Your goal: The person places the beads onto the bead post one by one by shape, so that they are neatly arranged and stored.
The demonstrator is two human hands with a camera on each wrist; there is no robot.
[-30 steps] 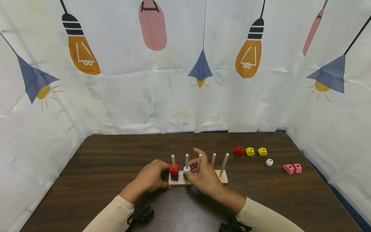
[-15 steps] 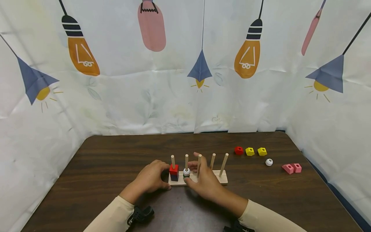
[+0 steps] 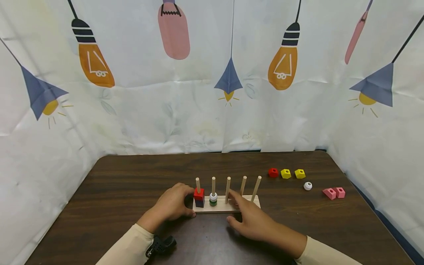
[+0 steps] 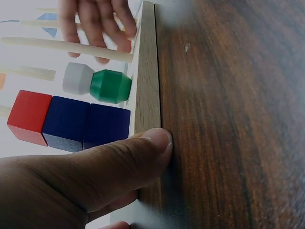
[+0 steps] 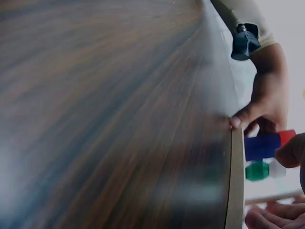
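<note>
While six pieces (image 3: 286, 176) sit unplaced right of the pegboard (image 3: 216, 209), two of its five pegs (image 3: 228, 189) carry stacks (image 3: 199, 195), left fingers (image 4: 143, 152) gripping it, right fingers (image 3: 236, 225) spread and empty.

Left hand (image 3: 172, 204) curved in grip, back turned up; left thumb (image 4: 136, 152) stretched forward, tip pressed down, nail exposed. Left forearm (image 3: 124, 244) angled in from lower left, covered by cream sleeve nearly to wrist. Right hand (image 3: 253, 219) held well apart from left; right fingers (image 3: 237, 198) extended, right thumb (image 3: 234, 222) spread away from them. Right forearm (image 3: 286, 237) reached in from lower right, bared above wrist.
</note>
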